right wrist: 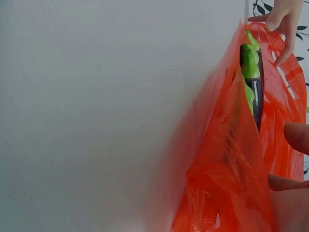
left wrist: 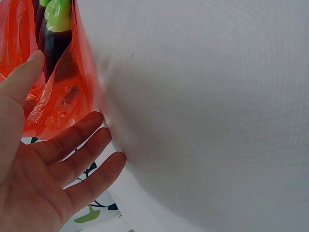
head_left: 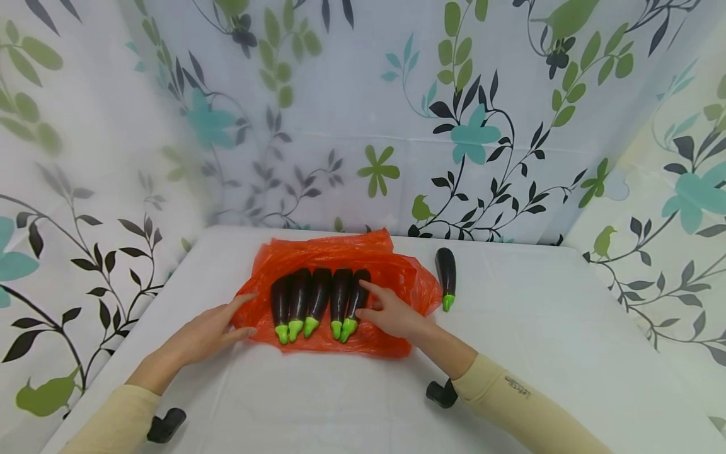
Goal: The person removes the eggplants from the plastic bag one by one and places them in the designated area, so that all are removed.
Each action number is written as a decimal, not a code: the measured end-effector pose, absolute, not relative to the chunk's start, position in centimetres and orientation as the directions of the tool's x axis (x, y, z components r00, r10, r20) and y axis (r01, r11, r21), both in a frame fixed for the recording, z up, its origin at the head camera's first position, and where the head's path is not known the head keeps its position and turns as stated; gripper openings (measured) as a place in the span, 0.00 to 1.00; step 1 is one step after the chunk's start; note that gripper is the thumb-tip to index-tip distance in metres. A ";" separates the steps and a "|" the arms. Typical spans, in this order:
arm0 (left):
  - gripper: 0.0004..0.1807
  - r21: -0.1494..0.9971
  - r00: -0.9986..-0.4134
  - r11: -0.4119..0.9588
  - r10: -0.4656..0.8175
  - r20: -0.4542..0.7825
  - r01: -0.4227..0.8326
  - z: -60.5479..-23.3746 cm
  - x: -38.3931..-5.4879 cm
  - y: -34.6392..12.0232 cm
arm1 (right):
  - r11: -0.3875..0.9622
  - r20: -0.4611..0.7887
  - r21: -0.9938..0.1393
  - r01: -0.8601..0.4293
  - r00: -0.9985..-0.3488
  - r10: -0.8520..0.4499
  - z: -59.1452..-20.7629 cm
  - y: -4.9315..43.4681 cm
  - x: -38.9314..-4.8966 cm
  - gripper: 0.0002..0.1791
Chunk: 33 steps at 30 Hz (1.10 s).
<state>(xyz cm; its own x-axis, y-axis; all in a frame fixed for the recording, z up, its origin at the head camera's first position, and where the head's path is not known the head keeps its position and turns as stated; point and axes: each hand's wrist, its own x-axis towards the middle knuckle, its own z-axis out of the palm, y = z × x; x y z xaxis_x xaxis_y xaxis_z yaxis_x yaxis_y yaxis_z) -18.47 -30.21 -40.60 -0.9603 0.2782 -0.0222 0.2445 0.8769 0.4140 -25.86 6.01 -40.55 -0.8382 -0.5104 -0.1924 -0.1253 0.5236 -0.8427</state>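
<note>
Head view: five eggplants (head_left: 317, 302) side by side on an orange plastic bag (head_left: 397, 274) spread on the white table (head_left: 539, 328), green stems toward the person. Left hand (head_left: 207, 334) flat at the bag's left edge, fingers straight and slightly spread, gripping nothing. Right hand (head_left: 391, 312) on the bag, forefinger straight along the rightmost eggplant of the row, gripping nothing. Sixth eggplant (head_left: 446, 276) alone on the table just right of the bag.

Left wrist view: open palm (left wrist: 29, 169), fingers apart, beside the crumpled bag (left wrist: 63, 101); one green stem (left wrist: 60, 14) at the top.

Right wrist view: bag (right wrist: 231, 159) up close, green stems (right wrist: 250, 63) inside its folds, fingertips (right wrist: 299, 137) at the right edge.
</note>
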 end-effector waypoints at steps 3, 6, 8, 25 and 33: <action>0.39 0.419 -0.961 0.875 0.277 -0.024 0.242 -40.5 -18.5 -30.2 | 0.533 -0.201 -0.836 -0.129 -0.832 -0.516 -40.9 6.0 -26.2 0.40; 0.39 0.420 -0.961 0.875 0.276 -0.024 0.241 -40.5 -18.5 -30.2 | 0.543 -0.209 -0.830 -0.131 -0.829 -0.519 -41.1 5.9 -26.4 0.41; 0.39 0.420 -0.960 0.874 0.278 -0.020 0.244 -40.5 -18.5 -30.2 | 0.544 -0.213 -0.829 -0.127 -0.828 -0.519 -41.1 5.9 -26.5 0.41; 0.40 0.418 -0.959 0.873 0.282 -0.015 0.250 -40.7 -18.6 -30.3 | 0.594 -0.247 -0.789 -0.159 -0.803 -0.542 -41.0 5.6 -27.0 0.42; 0.39 0.409 -0.958 0.876 0.288 -0.015 0.257 -40.7 -18.7 -30.3 | 0.619 -0.238 -0.757 -0.209 -0.794 -0.560 -41.1 5.4 -26.9 0.40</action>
<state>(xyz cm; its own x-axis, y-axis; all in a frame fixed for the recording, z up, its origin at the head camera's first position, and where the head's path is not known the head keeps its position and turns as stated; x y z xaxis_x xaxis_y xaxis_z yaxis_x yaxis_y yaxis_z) -18.73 -30.27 -40.67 -0.9576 0.2877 -0.0145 0.2569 0.8757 0.4088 -26.91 5.42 -41.05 -0.7936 -0.5597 -0.2385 -0.2095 0.6194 -0.7566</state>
